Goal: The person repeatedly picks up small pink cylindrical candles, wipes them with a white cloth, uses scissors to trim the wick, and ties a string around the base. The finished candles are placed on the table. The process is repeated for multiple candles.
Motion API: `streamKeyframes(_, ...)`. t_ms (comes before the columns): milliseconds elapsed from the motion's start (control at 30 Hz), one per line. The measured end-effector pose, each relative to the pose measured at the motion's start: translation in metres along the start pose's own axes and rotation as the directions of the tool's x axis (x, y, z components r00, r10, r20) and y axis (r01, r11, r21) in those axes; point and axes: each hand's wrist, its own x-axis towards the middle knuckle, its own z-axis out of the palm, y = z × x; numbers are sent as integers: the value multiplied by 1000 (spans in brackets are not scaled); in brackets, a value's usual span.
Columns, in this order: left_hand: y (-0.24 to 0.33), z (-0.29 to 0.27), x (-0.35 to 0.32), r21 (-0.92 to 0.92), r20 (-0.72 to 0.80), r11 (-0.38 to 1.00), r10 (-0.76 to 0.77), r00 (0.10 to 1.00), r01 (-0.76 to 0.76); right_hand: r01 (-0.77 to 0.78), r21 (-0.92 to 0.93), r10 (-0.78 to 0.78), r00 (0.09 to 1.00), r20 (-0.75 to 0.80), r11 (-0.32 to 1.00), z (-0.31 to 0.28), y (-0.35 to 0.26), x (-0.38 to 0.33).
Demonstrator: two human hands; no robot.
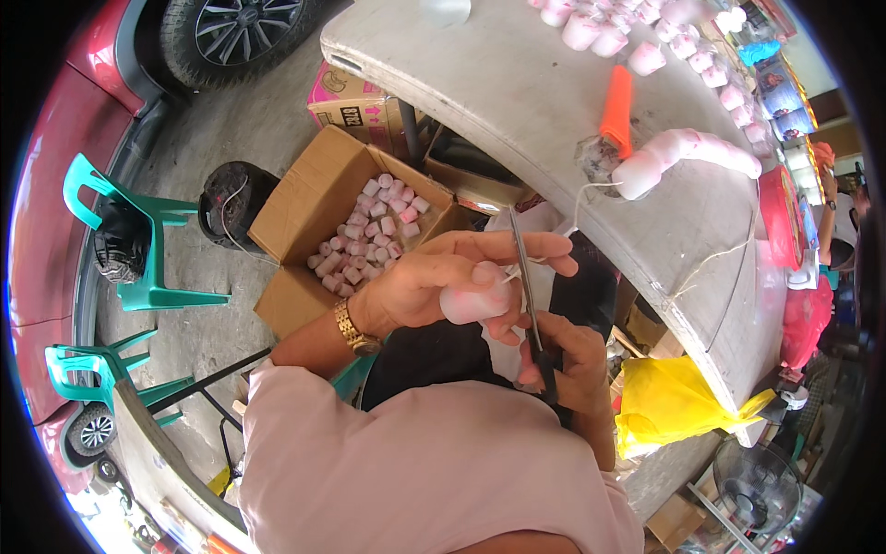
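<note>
My left hand (434, 277), with a gold watch at the wrist, is closed around a short, pink-and-white waxy cylinder (475, 303) that looks like a candle. A white wick-like string (579, 205) runs from beside its fingers up to the table. In my right hand (574, 355) is a pair of scissors (523, 268) with black handles, fingers wrapped round them. The long blades point upward, across the left hand's fingers and close by the cylinder's string. Whether the blades touch the string I cannot tell.
A cardboard box (314, 198) of similar cylinders stands left of my hands. On the grey table (517, 92) lie a curved row of joined cylinders (688, 152), an orange-handled tool (616, 106) and many loose cylinders (581, 32). A yellow bag (669, 402) hangs at the table's near corner.
</note>
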Motion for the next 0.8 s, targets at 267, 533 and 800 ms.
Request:
streamKeyframes(267,-2,4,1,231,-66,971,-42,997,56,-218,-544,-84,875,-477,810,-65,-34,-31)
streamKeyframes(533,-10,19,21,398,-48,915,-44,998,60,-812,-462,-163,433,-887,357,-188,-1,-84)
streamKeyframes(800,-4,40,43,476,154,870,-223,962,125,-262,-809,-368,787,-495,526,-141,-23,-49)
